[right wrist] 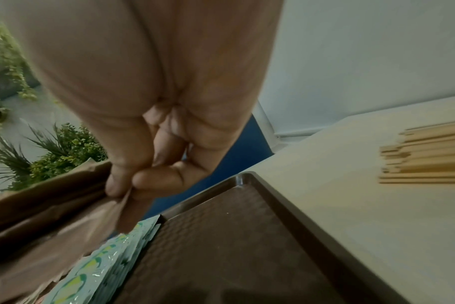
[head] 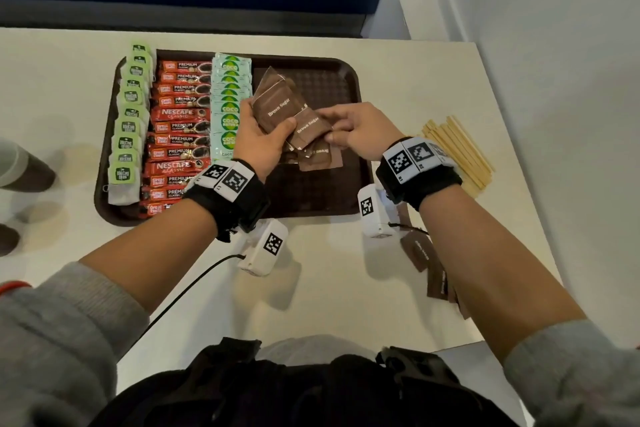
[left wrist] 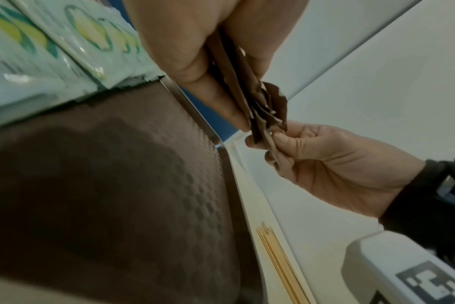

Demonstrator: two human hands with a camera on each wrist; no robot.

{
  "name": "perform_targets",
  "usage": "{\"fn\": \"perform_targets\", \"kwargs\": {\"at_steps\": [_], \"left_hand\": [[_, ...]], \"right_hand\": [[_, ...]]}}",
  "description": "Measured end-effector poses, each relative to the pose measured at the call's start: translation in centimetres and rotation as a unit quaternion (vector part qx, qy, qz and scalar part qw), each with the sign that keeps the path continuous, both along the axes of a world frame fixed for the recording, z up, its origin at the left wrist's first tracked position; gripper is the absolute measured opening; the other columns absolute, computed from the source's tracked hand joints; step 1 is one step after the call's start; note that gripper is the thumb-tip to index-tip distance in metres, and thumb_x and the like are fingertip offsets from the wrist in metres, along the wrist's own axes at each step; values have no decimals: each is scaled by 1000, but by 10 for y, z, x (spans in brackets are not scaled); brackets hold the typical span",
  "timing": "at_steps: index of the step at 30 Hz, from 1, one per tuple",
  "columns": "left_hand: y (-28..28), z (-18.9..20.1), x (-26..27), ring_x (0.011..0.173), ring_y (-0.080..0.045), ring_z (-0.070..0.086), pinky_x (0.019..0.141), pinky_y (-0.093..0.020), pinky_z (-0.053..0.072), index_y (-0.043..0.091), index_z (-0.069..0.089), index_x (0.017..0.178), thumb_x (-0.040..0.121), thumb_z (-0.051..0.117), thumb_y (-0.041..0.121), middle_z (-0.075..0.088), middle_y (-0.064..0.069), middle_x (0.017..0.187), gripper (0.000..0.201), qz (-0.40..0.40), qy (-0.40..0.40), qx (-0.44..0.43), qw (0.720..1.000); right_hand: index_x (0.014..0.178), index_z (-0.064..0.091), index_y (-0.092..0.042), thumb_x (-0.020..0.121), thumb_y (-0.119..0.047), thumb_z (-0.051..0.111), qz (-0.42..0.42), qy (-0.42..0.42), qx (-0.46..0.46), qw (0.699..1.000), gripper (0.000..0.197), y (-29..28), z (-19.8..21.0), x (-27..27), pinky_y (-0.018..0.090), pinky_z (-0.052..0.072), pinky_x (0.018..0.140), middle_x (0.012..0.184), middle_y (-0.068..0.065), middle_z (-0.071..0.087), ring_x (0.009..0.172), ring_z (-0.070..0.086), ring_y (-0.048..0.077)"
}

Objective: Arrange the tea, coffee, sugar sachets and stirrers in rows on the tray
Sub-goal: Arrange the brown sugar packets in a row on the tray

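Over the brown tray (head: 332, 78) my left hand (head: 265, 135) grips a fan of several brown sugar sachets (head: 280, 104). My right hand (head: 346, 130) pinches one sachet (head: 310, 130) at the fan's right edge between thumb and fingers; the same pinch shows in the left wrist view (left wrist: 269, 139) and the right wrist view (right wrist: 129, 207). Another brown sachet (head: 317, 158) lies on the tray below the hands. Rows on the tray's left hold green tea bags (head: 130, 121), red coffee sticks (head: 180, 135) and pale green sachets (head: 228, 104). Wooden stirrers (head: 459, 152) lie on the table to the tray's right.
More brown sugar sachets (head: 429, 263) lie on the white table (head: 329, 288) under my right forearm. Paper cups (head: 20, 166) stand at the left table edge. The tray's right half (right wrist: 234, 246) is bare. A wall runs along the table's right side.
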State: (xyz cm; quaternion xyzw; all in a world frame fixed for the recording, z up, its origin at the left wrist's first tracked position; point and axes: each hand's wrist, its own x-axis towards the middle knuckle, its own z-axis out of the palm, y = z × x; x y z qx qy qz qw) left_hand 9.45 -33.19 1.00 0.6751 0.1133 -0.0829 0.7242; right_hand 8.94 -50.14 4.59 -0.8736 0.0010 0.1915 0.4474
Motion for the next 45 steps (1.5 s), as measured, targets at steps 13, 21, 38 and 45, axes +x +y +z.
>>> {"fn": "perform_targets", "kwargs": {"at_steps": [13,21,38,45], "left_hand": [[63,-2,43,98,-18,66,89,-41,55,26,42,106,81,69,9,63,-5,109,41,48,-1,29,998],[81,-5,64,98,-12,65,91,-38,54,21,42,114,78,72,18,63,0,110,47,63,7,52,997],[80,-15,84,96,-13,66,85,-32,56,17,42,114,81,70,11,64,-1,106,44,53,16,25,998],[78,-16,84,99,-19,66,88,-42,55,24,43,109,80,70,11,64,-5,108,42,39,30,16,999]], "right_hand": [[101,61,-21,89,-10,60,-101,-103,5,990,17,34,-7,61,24,54,68,81,-8,63,79,64,9],[91,66,-23,87,-7,61,-149,-94,-16,984,17,40,-29,90,24,55,76,93,2,68,87,66,14],[120,54,-15,80,-25,73,-174,-9,-183,968,46,46,-67,112,31,48,92,117,9,55,109,55,23],[135,49,-23,88,-10,59,115,-44,-264,957,50,56,-58,119,33,33,105,137,7,40,126,33,27]]}}
